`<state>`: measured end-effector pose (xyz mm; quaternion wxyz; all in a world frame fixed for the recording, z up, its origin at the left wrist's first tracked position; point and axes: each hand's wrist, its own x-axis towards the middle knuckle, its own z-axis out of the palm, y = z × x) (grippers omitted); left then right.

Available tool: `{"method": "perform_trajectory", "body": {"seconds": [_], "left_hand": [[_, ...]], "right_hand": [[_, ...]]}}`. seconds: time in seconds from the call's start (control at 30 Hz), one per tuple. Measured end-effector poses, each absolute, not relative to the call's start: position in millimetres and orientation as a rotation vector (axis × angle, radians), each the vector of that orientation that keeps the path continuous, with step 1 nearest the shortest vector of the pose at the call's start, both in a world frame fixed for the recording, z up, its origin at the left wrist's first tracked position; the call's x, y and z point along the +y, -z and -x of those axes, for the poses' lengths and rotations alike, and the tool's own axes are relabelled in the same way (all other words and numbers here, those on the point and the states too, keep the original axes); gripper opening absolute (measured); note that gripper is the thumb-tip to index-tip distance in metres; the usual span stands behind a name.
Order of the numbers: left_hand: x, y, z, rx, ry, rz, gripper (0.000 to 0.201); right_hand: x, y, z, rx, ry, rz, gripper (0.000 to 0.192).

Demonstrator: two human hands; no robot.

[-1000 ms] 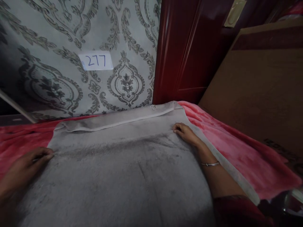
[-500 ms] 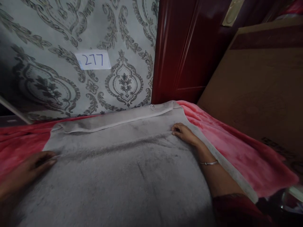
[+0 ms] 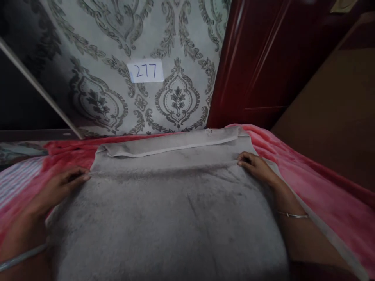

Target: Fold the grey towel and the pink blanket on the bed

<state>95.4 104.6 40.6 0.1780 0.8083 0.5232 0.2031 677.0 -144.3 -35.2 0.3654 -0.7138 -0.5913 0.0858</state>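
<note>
Here, left hand [image 3: 63, 183], right hand [image 3: 258, 168], grey towel [image 3: 170, 210] side edges

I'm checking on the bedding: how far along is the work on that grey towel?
Early. The fluffy grey towel lies spread flat over the pink blanket, with only its far edge turned back in a narrow pale strip. The left hand and right hand rest at its two side edges, on a crease. The broad near part is still unfolded.
</note>
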Motion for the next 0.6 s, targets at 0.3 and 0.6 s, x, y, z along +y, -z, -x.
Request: {"method": "perform_trajectory", "body": {"seconds": [0.3,0.6], "left_hand": [[115.4,-21.1,-91.5,1.468,-0.503,-2.215,0.088],[117.3,-15.3,-84.9,1.399,-0.297,-2.332,0.082]], "right_hand": [[-146.7,37.7,-687.1,-1.563,-0.252,1.884,0.033],[-167.4,53.3,-725.4,-1.36,-0.409,2.023,0.032]]}}
